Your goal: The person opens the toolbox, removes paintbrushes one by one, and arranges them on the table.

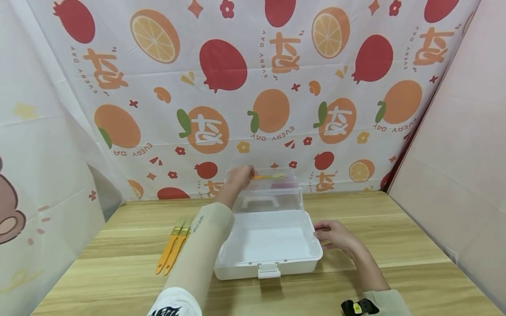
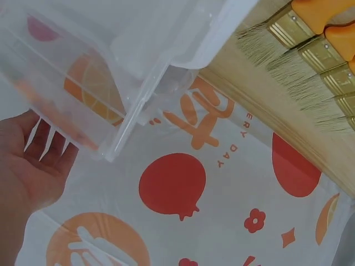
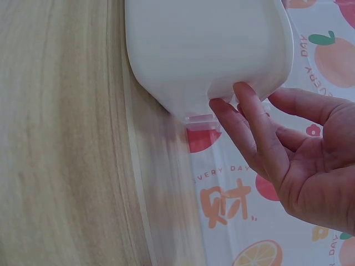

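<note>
A white plastic box (image 1: pixel 269 239) with a front latch (image 1: pixel 269 271) stands with its translucent lid (image 1: pixel 269 202) raised at the back. My left hand (image 1: pixel 239 176) grips the lid's upper left edge. In the left wrist view the fingers (image 2: pixel 52 148) pass behind that edge, and the thumb is hidden. Beside these fingers shows an orange-handled brush (image 1: pixel 269 177), lying across the upper clear panel. My right hand (image 1: pixel 336 235) touches the box's right side. In the right wrist view its fingertips (image 3: pixel 242 91) rest on the outer wall, slightly bent, thumb near the corner.
Several orange-handled brushes (image 1: pixel 174 248) lie side by side on the wooden table (image 1: pixel 395 254), left of the box and partly covered by the left sleeve. A fruit-print cloth (image 1: pixel 272 145) hangs close behind the lid. Pale cloths (image 1: pixel 446 131) hang at both sides.
</note>
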`<state>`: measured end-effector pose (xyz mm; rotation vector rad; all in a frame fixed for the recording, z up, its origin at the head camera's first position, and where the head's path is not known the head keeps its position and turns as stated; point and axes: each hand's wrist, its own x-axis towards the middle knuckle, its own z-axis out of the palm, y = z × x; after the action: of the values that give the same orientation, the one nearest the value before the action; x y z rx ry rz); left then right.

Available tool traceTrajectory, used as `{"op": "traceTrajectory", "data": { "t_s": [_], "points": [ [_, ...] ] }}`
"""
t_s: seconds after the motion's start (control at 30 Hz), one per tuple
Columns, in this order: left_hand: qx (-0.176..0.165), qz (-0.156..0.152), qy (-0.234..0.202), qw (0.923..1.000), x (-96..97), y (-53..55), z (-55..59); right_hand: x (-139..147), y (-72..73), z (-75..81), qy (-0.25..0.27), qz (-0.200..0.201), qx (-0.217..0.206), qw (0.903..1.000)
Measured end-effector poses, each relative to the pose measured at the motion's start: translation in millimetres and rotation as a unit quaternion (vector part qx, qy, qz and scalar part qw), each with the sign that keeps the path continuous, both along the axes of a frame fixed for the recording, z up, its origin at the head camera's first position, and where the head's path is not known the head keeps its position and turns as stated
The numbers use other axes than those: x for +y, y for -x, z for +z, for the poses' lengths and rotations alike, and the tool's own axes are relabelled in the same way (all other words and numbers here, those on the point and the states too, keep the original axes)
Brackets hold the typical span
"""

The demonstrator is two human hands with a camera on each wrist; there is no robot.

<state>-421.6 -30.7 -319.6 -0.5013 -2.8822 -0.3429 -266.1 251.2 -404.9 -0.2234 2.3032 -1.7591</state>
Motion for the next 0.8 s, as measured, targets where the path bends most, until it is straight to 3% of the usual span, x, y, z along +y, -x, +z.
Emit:
{"op": "traceTrajectory", "data": {
  "t_s": [0.2, 0.5, 0.8],
  "points": [
    [0.017, -0.007, 0.022, 0.9996, -0.3, -0.9, 2.6, 0.6, -1.2, 1.8, -0.001, 0.007, 0.004, 1.0000],
    [0.005, 0.001, 0.049, 0.9988, 0.9, -3.5, 3.7, 0.2, -2.0, 1.4, -0.003, 0.002, 0.001, 1.0000],
    [0.019, -0.003, 0.070, 0.9974, 1.0, -2.9, 2.9, 1.0, -1.6, 1.3, -0.004, 0.001, 0.004, 1.0000]
  ]
}}
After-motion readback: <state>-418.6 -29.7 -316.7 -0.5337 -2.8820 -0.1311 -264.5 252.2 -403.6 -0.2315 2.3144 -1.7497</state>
